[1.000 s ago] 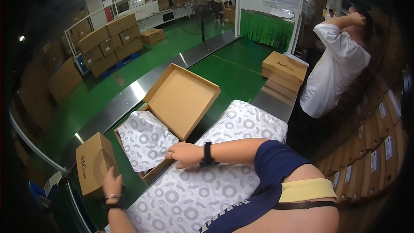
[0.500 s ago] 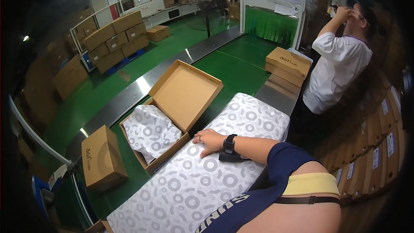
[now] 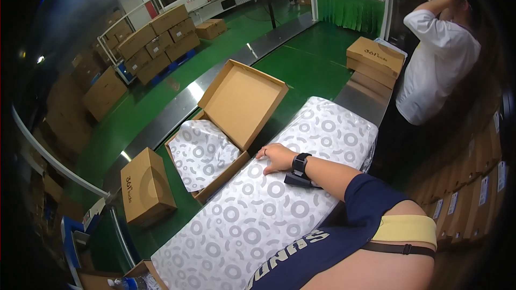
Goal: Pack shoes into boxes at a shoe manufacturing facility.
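Note:
My right hand (image 3: 277, 159) lies open, palm down, fingers spread, on a tall stack of white paper (image 3: 236, 225) printed with grey rings and arcs. It wears a ring and a black wrist device (image 3: 300, 167). Just left of the fingers stands an open brown shoebox (image 3: 217, 187), its lid (image 3: 244, 102) tilted up at the back. A loose, creased sheet of the same patterned paper (image 3: 203, 150) covers the inside, so any contents are hidden. My left hand is out of the picture.
A closed brown shoebox (image 3: 148, 188) stands at left on the green belt; more boxes (image 3: 375, 60) sit at far right near a person in white (image 3: 438, 64). A bottle (image 3: 126, 283) lies in a carton at the lower left. Brown boxes (image 3: 473, 204) line the right.
The view has tilted down, shifting the scene up and to the right, and the bottle has come into sight. My right hand stays on the paper stack; the boxes have not visibly moved.

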Demonstrator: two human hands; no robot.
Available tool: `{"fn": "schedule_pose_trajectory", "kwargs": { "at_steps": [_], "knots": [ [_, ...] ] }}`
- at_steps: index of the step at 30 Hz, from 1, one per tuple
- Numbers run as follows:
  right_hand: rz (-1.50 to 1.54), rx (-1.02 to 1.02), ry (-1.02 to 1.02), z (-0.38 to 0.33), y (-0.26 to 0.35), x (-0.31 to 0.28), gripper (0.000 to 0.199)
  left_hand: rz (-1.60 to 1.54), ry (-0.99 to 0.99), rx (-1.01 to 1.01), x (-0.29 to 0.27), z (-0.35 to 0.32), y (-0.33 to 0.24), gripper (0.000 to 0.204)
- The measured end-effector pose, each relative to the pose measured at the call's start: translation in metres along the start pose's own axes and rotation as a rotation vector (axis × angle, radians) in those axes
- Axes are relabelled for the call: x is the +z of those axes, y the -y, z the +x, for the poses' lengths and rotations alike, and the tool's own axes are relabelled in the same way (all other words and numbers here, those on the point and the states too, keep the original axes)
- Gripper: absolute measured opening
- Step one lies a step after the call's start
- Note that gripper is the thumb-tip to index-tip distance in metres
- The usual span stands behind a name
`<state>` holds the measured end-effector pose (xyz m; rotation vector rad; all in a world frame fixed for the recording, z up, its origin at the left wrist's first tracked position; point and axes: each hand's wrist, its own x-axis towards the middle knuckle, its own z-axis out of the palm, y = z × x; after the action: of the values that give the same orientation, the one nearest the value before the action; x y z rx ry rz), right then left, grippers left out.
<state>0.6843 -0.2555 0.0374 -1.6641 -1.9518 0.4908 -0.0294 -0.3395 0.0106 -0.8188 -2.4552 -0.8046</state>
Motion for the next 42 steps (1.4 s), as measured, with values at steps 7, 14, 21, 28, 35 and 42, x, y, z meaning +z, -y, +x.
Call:
{"fn": "schedule_pose_trajectory", "kwargs": {
  "at_steps": [7, 14, 21, 28, 35, 42],
  "knots": [
    [0.004, 0.000, 0.008, 0.002, -0.003, 0.012, 0.049, -0.258, 0.227, 0.270, 0.064, 0.054, -0.024, 0.027],
    [0.010, 0.107, 0.130, 0.031, -0.005, -0.003, 0.036, -0.773, 0.252, 0.328, -0.005, 0.080, -0.147, 0.035],
    [-0.434, 0.372, 0.359, 0.077, -0.014, -0.029, 0.047, -0.599, 0.990, 1.011, -0.001, -0.100, -0.396, 0.071],
    [-0.092, -0.091, 0.100, 0.080, 0.024, -0.023, 0.079, -1.059, 1.512, -0.424, 0.035, -0.173, -0.444, 0.107],
    [-0.528, 0.018, 0.500, 0.110, 0.073, 0.030, 0.075, -0.635, 1.394, 0.183, 0.110, -0.170, -0.425, 0.079],
    [-0.209, 0.035, 0.340, 0.109, 0.045, -0.004, 0.056, -0.159, 0.949, 0.812, 0.021, -0.182, -0.446, 0.074]
  ]
}}
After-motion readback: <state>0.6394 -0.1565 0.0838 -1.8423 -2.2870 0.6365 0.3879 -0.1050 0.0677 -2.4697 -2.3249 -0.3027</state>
